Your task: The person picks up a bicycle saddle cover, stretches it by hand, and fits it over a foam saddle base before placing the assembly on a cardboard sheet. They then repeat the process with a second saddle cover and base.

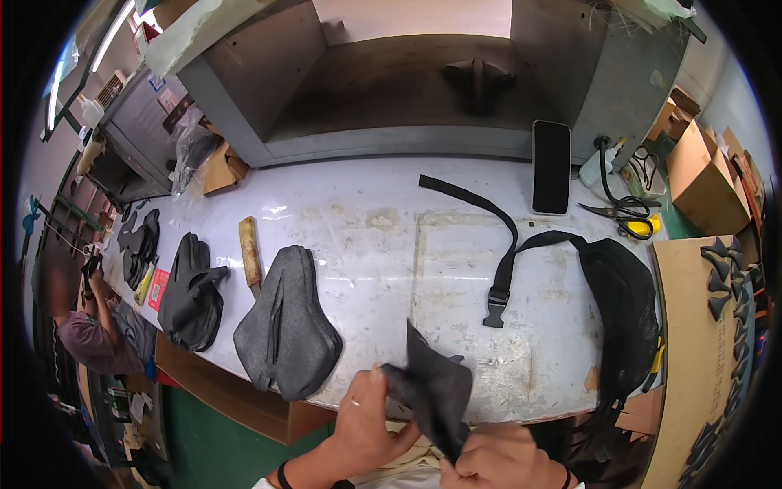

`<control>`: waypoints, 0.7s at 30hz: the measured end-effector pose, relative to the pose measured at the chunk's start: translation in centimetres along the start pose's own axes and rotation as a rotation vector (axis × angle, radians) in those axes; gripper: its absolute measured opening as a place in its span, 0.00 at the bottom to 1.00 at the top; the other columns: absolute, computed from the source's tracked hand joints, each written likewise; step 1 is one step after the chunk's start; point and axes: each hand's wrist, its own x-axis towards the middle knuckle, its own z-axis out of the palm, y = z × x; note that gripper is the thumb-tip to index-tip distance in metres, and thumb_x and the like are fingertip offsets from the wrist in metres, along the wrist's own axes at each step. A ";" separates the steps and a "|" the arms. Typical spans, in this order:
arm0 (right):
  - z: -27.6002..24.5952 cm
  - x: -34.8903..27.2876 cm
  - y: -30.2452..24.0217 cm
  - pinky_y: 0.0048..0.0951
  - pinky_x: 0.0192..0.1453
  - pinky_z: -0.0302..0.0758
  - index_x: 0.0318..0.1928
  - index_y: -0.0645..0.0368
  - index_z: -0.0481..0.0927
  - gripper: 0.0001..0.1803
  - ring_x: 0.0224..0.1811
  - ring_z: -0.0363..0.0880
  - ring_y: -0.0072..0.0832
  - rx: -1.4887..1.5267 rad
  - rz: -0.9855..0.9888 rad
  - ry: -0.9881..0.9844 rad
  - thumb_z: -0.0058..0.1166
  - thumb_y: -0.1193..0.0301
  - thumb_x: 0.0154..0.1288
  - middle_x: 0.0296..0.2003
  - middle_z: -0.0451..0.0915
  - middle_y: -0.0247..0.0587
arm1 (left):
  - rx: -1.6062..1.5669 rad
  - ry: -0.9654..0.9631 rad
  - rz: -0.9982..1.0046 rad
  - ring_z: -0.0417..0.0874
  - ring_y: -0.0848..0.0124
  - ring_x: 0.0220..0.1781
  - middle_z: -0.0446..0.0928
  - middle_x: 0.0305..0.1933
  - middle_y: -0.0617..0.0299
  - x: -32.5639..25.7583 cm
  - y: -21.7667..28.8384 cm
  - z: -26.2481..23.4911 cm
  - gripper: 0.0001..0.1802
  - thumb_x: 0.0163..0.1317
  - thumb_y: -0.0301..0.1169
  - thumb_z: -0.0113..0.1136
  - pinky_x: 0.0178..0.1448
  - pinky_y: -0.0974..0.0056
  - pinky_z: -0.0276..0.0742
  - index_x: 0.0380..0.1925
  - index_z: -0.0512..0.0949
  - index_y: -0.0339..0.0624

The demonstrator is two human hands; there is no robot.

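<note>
In front of me at the table's near edge, both my hands hold a dark grey saddle cover point(440, 387), its pointed end tilted up. My left hand point(366, 416) grips its left edge between thumb and fingers. My right hand point(507, 458) is closed on its lower end, fingers curled. To the left lies a stack of grey saddle-shaped covers point(287, 326) with a long slot down the middle. Farther left sits another pile of dark covers point(193, 297), some folded over.
A tool with a worn wooden handle point(248, 251) lies behind the stack. At right are a phone point(551, 167), black scissors point(623, 213) and a black waist bag point(623, 310) with its strap. A grey metal booth point(391, 147) stands behind. Another person point(102, 334) works at far left.
</note>
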 end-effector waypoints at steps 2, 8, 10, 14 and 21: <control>0.4 0.1 -0.6 0.32 0.21 0.68 0.21 0.59 0.71 0.13 0.16 0.70 0.32 0.022 -0.017 -0.017 0.66 0.79 0.50 0.19 0.71 0.41 | -0.414 0.110 -0.195 0.79 0.59 0.45 0.75 0.45 0.50 -1.5 -0.4 0.8 0.43 0.48 0.26 0.67 0.58 0.57 0.73 0.65 0.58 0.33; 2.9 0.2 0.9 0.27 0.30 0.71 0.32 0.67 0.76 0.15 0.25 0.76 0.27 0.343 0.413 0.558 0.66 0.68 0.58 0.24 0.78 0.37 | -1.564 0.002 -0.728 0.77 0.68 0.52 0.75 0.49 0.57 -1.9 -0.4 0.9 0.43 0.63 0.44 0.55 0.57 0.63 0.72 0.71 0.48 0.37; 3.3 0.5 1.7 0.26 0.30 0.71 0.32 0.67 0.75 0.13 0.27 0.76 0.25 0.503 0.548 0.464 0.62 0.68 0.61 0.25 0.78 0.35 | -1.430 -0.077 -0.992 0.75 0.69 0.57 0.74 0.53 0.57 -0.1 2.3 -1.3 0.43 0.61 0.40 0.59 0.61 0.63 0.70 0.70 0.50 0.35; 2.9 -0.5 2.1 0.23 0.27 0.68 0.31 0.66 0.75 0.11 0.25 0.74 0.18 0.354 0.737 0.115 0.59 0.70 0.64 0.21 0.77 0.33 | -1.435 -0.175 -1.050 0.75 0.70 0.56 0.74 0.54 0.59 -0.3 2.1 -0.6 0.47 0.55 0.34 0.66 0.63 0.62 0.68 0.71 0.51 0.39; 2.6 0.9 -0.3 0.28 0.23 0.67 0.28 0.64 0.74 0.13 0.18 0.74 0.34 0.049 0.566 0.160 0.53 0.70 0.69 0.17 0.74 0.41 | -1.677 -0.361 -0.948 0.74 0.66 0.60 0.72 0.53 0.59 -0.1 1.4 -0.3 0.50 0.46 0.22 0.70 0.66 0.59 0.67 0.69 0.52 0.40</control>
